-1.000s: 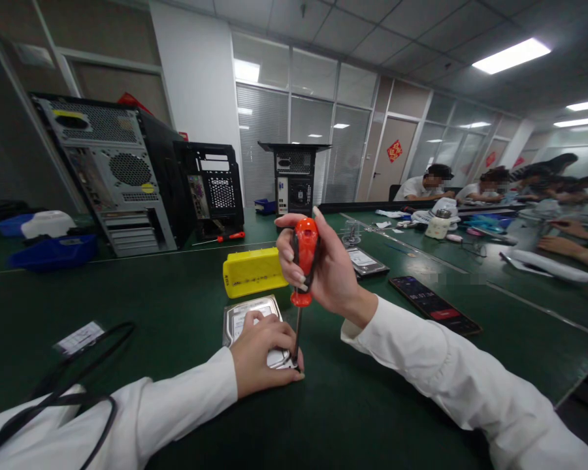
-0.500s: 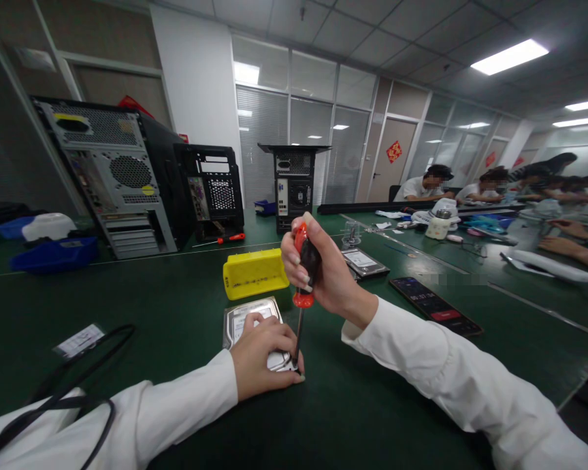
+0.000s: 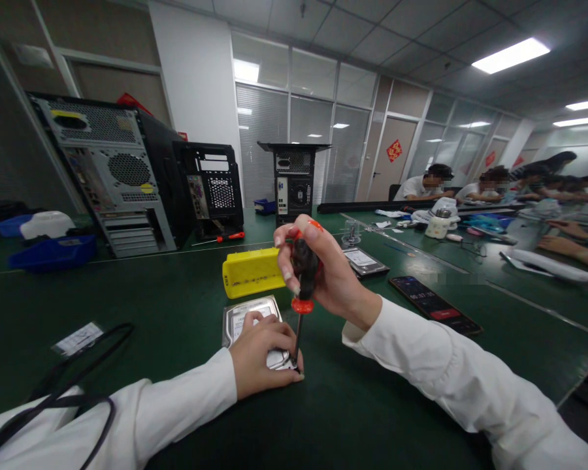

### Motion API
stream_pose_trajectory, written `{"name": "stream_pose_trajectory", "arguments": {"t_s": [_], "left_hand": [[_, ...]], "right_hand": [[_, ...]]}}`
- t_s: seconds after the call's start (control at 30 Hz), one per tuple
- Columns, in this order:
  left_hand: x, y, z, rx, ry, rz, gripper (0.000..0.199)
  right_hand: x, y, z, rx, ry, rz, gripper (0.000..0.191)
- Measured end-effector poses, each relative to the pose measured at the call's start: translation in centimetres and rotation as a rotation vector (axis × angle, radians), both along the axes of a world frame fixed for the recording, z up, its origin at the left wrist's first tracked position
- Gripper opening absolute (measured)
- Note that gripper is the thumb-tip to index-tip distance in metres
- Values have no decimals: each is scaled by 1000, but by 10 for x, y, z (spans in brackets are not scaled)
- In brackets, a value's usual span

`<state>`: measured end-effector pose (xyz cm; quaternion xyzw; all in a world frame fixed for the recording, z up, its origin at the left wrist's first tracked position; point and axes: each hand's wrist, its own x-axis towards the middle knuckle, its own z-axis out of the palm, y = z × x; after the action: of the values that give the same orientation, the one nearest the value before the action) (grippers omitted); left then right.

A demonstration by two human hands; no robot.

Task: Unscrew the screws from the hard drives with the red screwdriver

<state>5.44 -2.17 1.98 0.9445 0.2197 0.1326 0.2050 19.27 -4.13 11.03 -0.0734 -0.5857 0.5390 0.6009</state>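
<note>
A silver hard drive (image 3: 255, 309) lies flat on the green table, its near part covered by my left hand (image 3: 267, 352). The fingers of that hand grip the drive around its near right corner. My right hand (image 3: 326, 271) is wrapped round the red and black handle of a screwdriver (image 3: 303, 304). The screwdriver stands nearly upright, and its tip meets the drive's near right corner, between the thumb and fingers of my left hand. Just behind the drive is a yellow bin (image 3: 249, 274) with small screws in it.
A second hard drive (image 3: 365, 262) and a phone (image 3: 434, 307) lie to the right. Computer cases (image 3: 127, 176) stand at the back left, with another screwdriver (image 3: 230, 237) near them. A black cable (image 3: 73, 365) crosses the left side. Several people sit at the far right.
The fingers of my right hand have shifted round the screwdriver handle, which has turned. My left hand and the hard drive have stayed in place.
</note>
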Motion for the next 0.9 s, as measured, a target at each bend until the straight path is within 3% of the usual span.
{"name": "stream_pose_trajectory", "arguments": {"t_s": [0.17,0.3,0.73,0.9], "left_hand": [[0,0,-2,-11,-23,12,8],[0,0,-3,-17,-36,8,8],[0,-1,-2,-3,-23,12,9],[0,0,-2,-13,-9,17,9]], "right_hand": [[2,-3,2,-58,-15,121,21],[5,-4,4,-71,-8,182,37],[5,8,-1,-72,36,151,36],[3,6,-1,-21,37,139,25]]}}
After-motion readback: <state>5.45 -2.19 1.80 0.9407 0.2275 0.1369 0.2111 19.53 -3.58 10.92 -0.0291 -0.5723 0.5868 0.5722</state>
